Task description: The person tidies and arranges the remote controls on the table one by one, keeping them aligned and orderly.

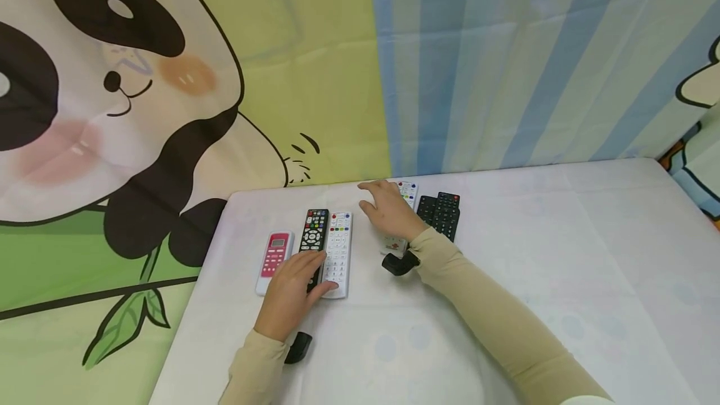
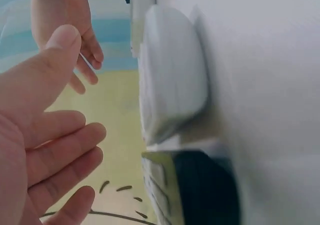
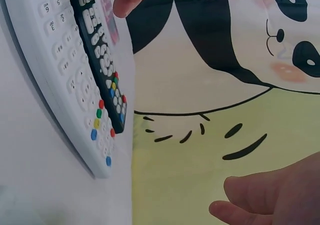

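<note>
My left hand [image 1: 289,295] hovers over the lower end of a black remote control [image 1: 313,230], its fingers loosely bent and holding nothing. Just right of that lies a white remote [image 1: 338,245] with coloured buttons, the thumb above its lower end. A white remote with a pink face [image 1: 274,255] lies to the left, partly behind the hand. My right hand [image 1: 392,210] hangs over another white remote [image 1: 409,190], hiding its middle; nothing is between the fingers. In the left wrist view, the left hand [image 2: 45,145] is apart from the remotes.
Two black remotes [image 1: 448,205] lie close together, overlapping, right of the right hand. The white tabletop [image 1: 540,249] extends to the right and toward the front. A printed cloth [image 1: 337,67] with a panda stands along the table's back edge.
</note>
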### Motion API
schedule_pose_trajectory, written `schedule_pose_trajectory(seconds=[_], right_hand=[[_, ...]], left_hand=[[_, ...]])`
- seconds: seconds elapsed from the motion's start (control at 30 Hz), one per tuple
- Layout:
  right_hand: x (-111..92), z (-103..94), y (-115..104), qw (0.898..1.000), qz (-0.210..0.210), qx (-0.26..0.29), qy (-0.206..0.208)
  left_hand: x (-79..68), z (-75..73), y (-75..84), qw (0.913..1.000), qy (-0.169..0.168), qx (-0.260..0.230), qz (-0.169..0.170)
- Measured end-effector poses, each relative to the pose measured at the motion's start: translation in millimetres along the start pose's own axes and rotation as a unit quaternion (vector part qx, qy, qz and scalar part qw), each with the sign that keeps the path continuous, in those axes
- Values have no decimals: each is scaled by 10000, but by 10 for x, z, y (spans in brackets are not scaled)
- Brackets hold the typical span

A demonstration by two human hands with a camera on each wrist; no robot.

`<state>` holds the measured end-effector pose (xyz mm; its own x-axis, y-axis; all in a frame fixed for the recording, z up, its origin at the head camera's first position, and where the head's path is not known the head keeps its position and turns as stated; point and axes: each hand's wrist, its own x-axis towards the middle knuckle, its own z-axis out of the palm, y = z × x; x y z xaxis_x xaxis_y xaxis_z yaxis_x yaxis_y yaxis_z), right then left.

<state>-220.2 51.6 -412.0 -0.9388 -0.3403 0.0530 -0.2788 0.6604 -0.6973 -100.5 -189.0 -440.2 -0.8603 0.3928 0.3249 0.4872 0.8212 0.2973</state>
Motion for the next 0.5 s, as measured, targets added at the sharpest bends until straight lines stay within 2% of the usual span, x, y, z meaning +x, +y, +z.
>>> schedule_pose_trajectory(seconds=[0.23, 0.5], right_hand=[[-56, -159, 14, 10000, 38, -1, 0], [-118, -324, 128, 9999, -4, 133, -61]], left_hand=[[109, 8, 78, 9999, -10, -17, -103], [237, 31, 211, 9999, 99, -42, -98]])
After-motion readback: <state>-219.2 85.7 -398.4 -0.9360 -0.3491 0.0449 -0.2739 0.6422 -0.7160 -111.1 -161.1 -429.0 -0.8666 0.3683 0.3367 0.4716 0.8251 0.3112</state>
